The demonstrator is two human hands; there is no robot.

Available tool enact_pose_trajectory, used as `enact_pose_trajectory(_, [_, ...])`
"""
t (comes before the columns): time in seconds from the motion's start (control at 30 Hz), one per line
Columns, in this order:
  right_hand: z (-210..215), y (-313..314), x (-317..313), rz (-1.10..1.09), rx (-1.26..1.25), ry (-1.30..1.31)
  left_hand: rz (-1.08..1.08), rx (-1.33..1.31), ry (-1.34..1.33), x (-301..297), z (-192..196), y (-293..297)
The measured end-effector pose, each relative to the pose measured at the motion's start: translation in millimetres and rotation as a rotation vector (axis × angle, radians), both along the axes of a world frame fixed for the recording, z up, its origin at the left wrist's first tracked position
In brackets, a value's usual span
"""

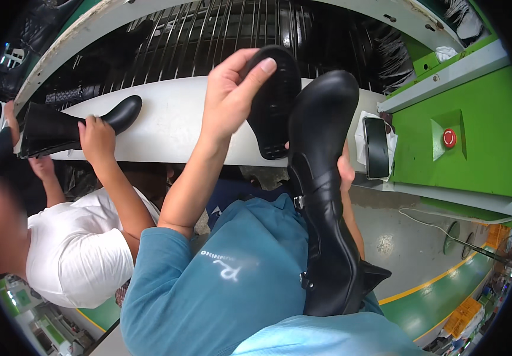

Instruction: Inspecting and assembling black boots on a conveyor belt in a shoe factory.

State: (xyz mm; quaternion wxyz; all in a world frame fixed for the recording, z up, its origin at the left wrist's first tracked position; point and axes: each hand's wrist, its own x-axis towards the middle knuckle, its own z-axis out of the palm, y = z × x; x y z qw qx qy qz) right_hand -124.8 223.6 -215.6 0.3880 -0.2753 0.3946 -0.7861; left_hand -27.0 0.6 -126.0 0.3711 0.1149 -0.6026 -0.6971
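A black shoe sole (pixel 275 110) stands on end above the white bench, its treaded or ribbed face toward me. My left hand (pixel 232 89) grips its upper left edge, thumb across the face. Right beside it is a tall black boot (pixel 324 148), toe up, with small buckles on its strap and shaft; the shaft runs down against my body. My right hand (pixel 345 173) holds the boot from behind at the ankle; most of its fingers are hidden by the boot. Sole and boot overlap in the view along the sole's right side.
A white bench (pixel 167 121) edges a conveyor of metal rods (pixel 208 35). At left a co-worker in a white shirt (pixel 84 243) handles another black boot (pixel 122 113). On the right, a phone (pixel 377 148) lies beside a green machine panel (pixel 475 142) with a red button (pixel 449 138).
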Motion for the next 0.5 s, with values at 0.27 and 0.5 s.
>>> enact_pose_trajectory(0.27, [30,7,32,0.035,-0.021,0.165,-0.082,-0.098,0.074,4,8,25])
enact_pose_trajectory(0.5, [21,19,45,0.042,-0.111,0.3,-0.09,-0.169,0.093,25,10,38])
